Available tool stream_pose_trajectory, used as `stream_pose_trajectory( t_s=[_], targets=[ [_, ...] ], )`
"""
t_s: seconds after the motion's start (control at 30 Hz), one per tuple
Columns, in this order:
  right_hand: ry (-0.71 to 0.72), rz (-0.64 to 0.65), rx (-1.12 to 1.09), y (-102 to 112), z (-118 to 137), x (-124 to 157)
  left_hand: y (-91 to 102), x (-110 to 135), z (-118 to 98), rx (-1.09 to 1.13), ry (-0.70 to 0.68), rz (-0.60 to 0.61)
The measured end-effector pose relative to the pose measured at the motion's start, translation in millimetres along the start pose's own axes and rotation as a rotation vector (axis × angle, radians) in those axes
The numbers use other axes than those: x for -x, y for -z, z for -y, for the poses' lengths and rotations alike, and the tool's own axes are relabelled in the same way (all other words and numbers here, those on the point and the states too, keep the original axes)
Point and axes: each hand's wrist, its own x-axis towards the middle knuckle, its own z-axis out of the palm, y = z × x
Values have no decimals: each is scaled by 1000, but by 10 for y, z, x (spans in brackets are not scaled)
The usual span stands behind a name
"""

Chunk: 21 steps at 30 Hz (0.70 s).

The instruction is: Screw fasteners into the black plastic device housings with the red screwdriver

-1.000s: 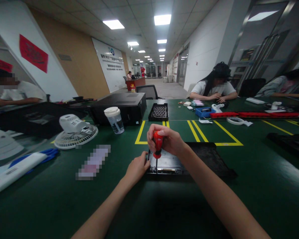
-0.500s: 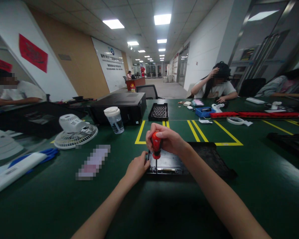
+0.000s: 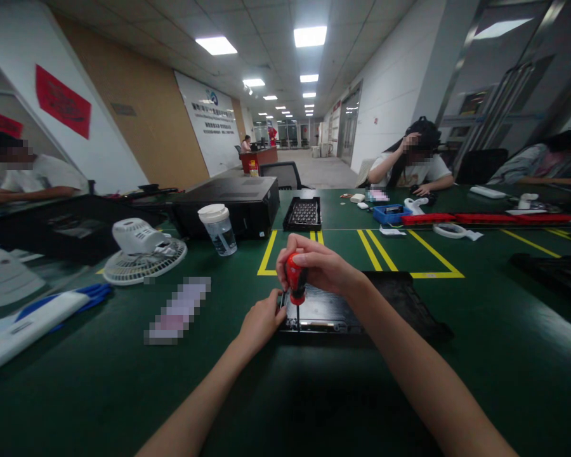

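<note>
My right hand is closed around the red handle of a screwdriver, held upright with its tip down on the near left corner of a flat black device lying on the green table. My left hand rests with curled fingers against the left edge of that device, close to the screwdriver shaft. The device sits on a black mat that sticks out to the right.
A white fan, a plastic cup, a black computer case and a black parts tray stand beyond. Yellow tape lines mark the table. A white and blue object lies at the left. Other people sit around the table.
My right hand has shifted slightly left on the screwdriver handle. The person across the table raised a hand to the head.
</note>
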Motion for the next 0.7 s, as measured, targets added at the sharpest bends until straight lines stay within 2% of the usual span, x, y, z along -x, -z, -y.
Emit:
stream_pose_trajectory(
  t_s=[0.3, 0.7],
  targets=[
    [-5, -47, 75, 28, 101, 34, -101, -69, 114, 38, -86, -37],
    [11, -73, 153, 75, 125, 37, -93, -64, 111, 48, -81, -28]
  ],
)
